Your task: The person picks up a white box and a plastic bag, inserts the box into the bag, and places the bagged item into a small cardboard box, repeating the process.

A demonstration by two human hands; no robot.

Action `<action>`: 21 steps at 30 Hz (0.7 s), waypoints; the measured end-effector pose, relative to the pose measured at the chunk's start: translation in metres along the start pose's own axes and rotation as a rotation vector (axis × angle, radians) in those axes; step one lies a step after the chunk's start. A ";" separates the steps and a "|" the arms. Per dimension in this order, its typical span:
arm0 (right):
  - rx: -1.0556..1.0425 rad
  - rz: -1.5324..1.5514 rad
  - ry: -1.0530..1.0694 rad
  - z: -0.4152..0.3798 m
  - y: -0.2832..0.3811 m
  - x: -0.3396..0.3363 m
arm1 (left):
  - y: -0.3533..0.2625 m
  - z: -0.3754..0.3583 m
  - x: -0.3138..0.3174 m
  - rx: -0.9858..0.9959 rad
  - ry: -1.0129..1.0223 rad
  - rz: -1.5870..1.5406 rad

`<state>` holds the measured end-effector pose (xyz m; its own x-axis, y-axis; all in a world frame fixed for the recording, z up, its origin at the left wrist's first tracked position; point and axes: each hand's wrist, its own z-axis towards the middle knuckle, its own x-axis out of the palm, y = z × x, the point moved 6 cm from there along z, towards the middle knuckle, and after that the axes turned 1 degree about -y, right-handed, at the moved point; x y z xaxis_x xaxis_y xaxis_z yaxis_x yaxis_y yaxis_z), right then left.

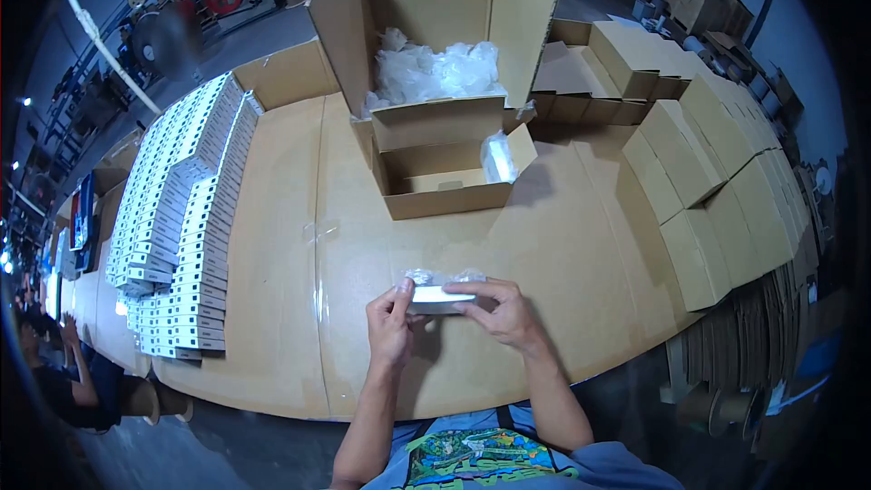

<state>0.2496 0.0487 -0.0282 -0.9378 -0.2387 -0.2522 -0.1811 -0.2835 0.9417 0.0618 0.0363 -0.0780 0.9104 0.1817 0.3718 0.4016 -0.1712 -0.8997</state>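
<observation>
both hands (390, 327) hold white box (442, 294)

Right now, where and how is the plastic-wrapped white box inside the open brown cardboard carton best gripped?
Probably by the upper end of the white box, from above: it sits at the right end of the carton, its top uncovered by the open flaps.
</observation>
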 end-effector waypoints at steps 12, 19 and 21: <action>-0.022 -0.118 -0.018 0.001 0.029 -0.017 | -0.038 -0.018 0.023 0.344 0.339 0.384; -0.061 -0.236 -0.045 0.003 0.050 -0.014 | -0.039 -0.008 0.014 0.264 0.350 0.565; -0.069 -0.193 -0.090 0.005 0.053 -0.016 | -0.039 -0.003 0.009 0.170 0.350 0.463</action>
<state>0.2538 0.0421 0.0265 -0.9111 -0.0909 -0.4021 -0.3416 -0.3795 0.8598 0.0549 0.0419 -0.0384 0.9771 -0.2092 -0.0400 -0.0397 0.0059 -0.9992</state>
